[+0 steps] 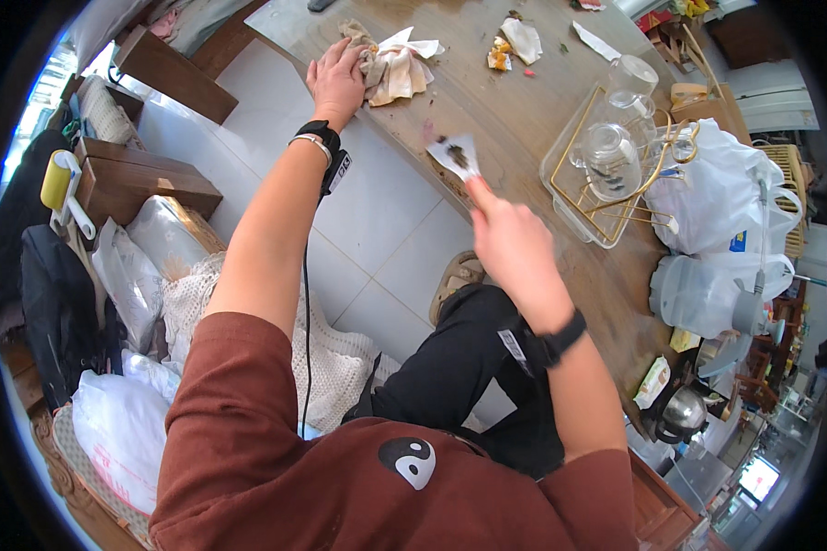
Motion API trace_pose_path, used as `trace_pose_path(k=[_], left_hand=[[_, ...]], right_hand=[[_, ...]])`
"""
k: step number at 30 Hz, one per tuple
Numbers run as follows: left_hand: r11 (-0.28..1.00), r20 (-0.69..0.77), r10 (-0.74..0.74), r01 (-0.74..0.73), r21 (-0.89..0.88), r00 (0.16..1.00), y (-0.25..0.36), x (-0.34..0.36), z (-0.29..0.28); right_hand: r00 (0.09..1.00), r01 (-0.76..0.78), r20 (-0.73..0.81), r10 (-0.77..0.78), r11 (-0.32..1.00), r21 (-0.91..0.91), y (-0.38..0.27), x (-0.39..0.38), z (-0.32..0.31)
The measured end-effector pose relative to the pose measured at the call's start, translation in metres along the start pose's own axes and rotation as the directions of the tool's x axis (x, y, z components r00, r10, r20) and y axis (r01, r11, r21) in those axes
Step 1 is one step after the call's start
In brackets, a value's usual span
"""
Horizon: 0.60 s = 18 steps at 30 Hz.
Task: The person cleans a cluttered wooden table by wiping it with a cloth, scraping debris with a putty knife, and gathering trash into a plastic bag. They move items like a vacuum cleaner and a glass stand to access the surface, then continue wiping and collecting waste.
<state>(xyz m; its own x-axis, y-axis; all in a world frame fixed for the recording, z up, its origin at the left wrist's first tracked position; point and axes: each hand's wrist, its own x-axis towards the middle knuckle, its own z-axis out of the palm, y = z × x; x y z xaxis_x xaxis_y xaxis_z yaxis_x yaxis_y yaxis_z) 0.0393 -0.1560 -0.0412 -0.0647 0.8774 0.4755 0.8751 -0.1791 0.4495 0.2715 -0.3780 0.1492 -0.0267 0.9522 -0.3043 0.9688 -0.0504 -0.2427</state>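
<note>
My left hand (338, 84) is at the table's edge (459, 165), fingers curled onto a crumpled beige cloth (377, 75) with white and pinkish crumpled paper (409, 64) beside it. My right hand (510, 243), slightly blurred, grips a flat scraper (452, 152) whose pale blade carries dark bits and sits over the tabletop near the front edge. Dark crumbs and a purplish smear show by the blade. Farther back lie used tissues (522, 41) with orange scraps and a white strip (595, 40).
Right of the scraper, glasses (606, 163) stand on a gold rack (565, 156) in a clear tray, beside plastic bags (698, 193), containers and a steel kettle (685, 413). Wooden furniture (142, 184), bags (110, 432) and a knitted cloth (331, 367) are at left, around the tiled floor (368, 239).
</note>
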Motion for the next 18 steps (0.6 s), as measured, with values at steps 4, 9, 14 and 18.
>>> trace_pose_path(k=[4, 9, 14, 18], left_hand=[[0.999, 0.005, -0.049, 0.049, -0.021, 0.999, 0.003, 0.002, -0.002], [0.999, -0.036, -0.022, 0.020, -0.043, 0.999, 0.002, 0.000, 0.001], [1.000, -0.028, -0.019, 0.018, -0.005, 0.999, 0.003, -0.001, -0.001], [0.999, -0.021, -0.034, 0.033, -0.023, 0.999, 0.004, 0.002, -0.003]], right_hand=[[0.964, 0.200, -0.189, -0.188, 0.978, 0.050, -0.004, 0.011, 0.012], [0.998, 0.049, -0.053, -0.046, 0.997, 0.056, 0.007, 0.000, 0.013], [0.967, 0.158, -0.221, -0.129, 0.980, 0.119, -0.003, 0.036, 0.024], [0.997, -0.010, -0.080, 0.021, 0.991, 0.137, 0.016, 0.022, 0.031]])
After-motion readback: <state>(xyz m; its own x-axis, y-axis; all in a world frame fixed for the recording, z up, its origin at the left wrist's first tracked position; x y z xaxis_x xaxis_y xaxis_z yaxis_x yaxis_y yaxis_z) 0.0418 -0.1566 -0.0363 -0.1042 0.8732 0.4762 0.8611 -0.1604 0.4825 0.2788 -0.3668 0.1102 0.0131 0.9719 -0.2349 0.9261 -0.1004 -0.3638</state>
